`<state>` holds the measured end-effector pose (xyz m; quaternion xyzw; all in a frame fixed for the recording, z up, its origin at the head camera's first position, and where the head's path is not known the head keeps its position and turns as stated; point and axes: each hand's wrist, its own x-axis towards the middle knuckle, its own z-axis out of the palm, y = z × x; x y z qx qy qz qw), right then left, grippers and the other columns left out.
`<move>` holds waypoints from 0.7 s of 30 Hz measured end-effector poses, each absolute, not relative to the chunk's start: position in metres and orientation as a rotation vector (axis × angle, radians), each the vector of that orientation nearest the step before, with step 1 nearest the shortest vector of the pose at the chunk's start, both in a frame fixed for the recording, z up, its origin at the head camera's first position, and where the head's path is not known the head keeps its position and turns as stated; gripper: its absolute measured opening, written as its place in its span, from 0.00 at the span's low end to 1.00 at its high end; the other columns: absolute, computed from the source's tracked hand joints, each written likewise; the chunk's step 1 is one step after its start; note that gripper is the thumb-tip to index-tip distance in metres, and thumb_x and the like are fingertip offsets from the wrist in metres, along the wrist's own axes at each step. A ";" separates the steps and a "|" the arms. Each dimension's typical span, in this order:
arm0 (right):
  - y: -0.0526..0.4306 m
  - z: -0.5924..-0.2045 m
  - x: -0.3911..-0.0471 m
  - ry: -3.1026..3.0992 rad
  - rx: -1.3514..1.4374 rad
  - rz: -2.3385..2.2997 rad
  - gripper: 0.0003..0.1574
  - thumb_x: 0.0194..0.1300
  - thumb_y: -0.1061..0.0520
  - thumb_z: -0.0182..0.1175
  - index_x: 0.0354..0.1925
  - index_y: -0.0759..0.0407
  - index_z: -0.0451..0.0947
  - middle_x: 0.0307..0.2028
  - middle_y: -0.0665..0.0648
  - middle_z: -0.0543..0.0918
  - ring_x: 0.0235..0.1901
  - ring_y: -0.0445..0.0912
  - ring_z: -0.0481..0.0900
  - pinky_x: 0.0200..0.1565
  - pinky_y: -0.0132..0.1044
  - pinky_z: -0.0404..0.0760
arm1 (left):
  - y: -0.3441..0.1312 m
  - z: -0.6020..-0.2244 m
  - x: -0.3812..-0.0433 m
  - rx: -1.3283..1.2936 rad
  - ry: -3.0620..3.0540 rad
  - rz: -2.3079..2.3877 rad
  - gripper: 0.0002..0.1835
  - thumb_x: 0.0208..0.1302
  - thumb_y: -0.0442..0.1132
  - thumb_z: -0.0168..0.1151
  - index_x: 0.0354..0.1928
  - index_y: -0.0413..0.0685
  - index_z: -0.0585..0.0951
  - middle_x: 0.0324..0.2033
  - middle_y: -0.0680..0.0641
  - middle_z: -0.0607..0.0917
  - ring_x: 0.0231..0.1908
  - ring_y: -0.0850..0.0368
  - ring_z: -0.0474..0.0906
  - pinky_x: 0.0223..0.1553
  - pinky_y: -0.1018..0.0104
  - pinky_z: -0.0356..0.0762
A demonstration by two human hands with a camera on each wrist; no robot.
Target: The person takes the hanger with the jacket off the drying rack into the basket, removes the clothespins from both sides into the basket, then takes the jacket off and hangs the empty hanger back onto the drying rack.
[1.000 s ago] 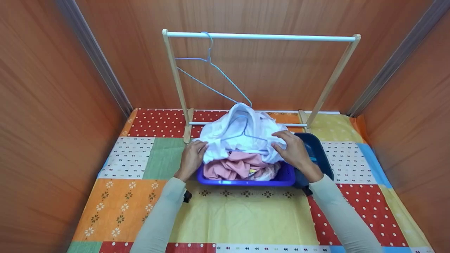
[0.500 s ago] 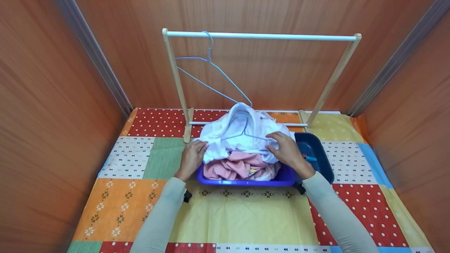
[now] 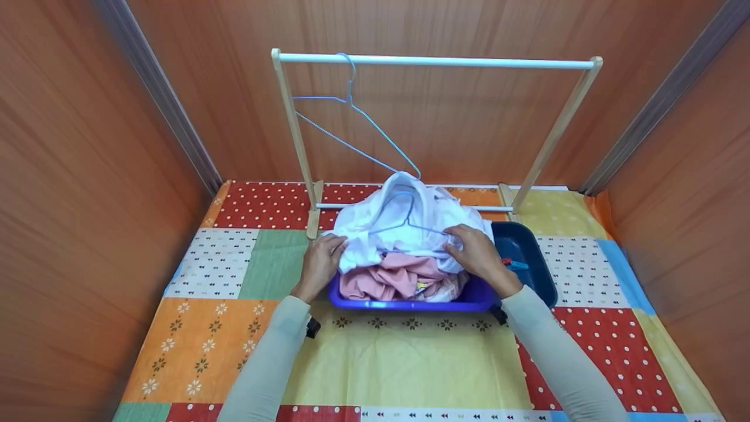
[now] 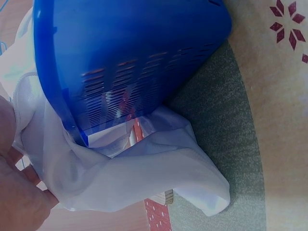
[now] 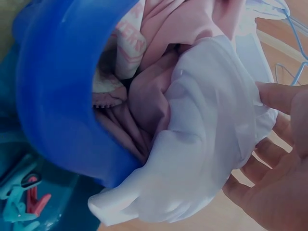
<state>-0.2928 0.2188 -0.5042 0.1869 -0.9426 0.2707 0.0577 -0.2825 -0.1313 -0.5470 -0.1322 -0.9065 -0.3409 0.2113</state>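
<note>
A white shirt (image 3: 356, 220) lies over a blue basket (image 3: 404, 305) heaped with clothes, pink cloth (image 3: 398, 275) showing at the front. A blue wire hanger (image 3: 408, 215) sits in its neck opening, arms spread toward both shoulders. My left hand (image 3: 320, 261) grips the shirt's left shoulder; in the left wrist view a white sleeve (image 4: 130, 178) droops outside the basket's slotted wall. On the other side, my right hand (image 3: 476, 252) holds the shirt between thumb and fingers at the hanger's right end. The right wrist view shows the fingers (image 5: 272, 153) against the white cloth.
Behind the basket stands a clothes rack with a white top rail (image 3: 457, 61); a second blue hanger (image 3: 379, 132) hangs from it at left. A dark teal tray (image 3: 536, 275) holding several clothespins (image 3: 517, 265) is at right. Patchwork cloth covers the surface, and wooden panels surround it.
My right hand has moved left along the shirt's right side to the end of the hanger, uncovering the clothespins in the tray. The left hand has stayed where it was.
</note>
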 end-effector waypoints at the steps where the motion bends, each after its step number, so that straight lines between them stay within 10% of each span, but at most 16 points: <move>1: 0.220 -0.504 -0.292 -2.856 0.560 0.817 0.20 0.67 0.53 0.63 0.54 0.60 0.80 0.52 0.61 0.84 0.54 0.57 0.81 0.57 0.53 0.78 | -0.131 -0.547 -0.282 -0.371 -2.514 -0.948 0.09 0.68 0.38 0.62 0.43 0.43 0.88 0.33 0.45 0.88 0.39 0.46 0.83 0.45 0.50 0.78; 21: 0.256 -0.518 -0.286 -2.757 0.500 0.824 0.15 0.69 0.58 0.59 0.51 0.59 0.83 0.49 0.61 0.86 0.50 0.57 0.83 0.51 0.55 0.80 | -0.132 -0.547 -0.282 -0.390 -2.498 -0.944 0.09 0.68 0.38 0.62 0.42 0.42 0.88 0.34 0.44 0.88 0.41 0.45 0.83 0.47 0.50 0.78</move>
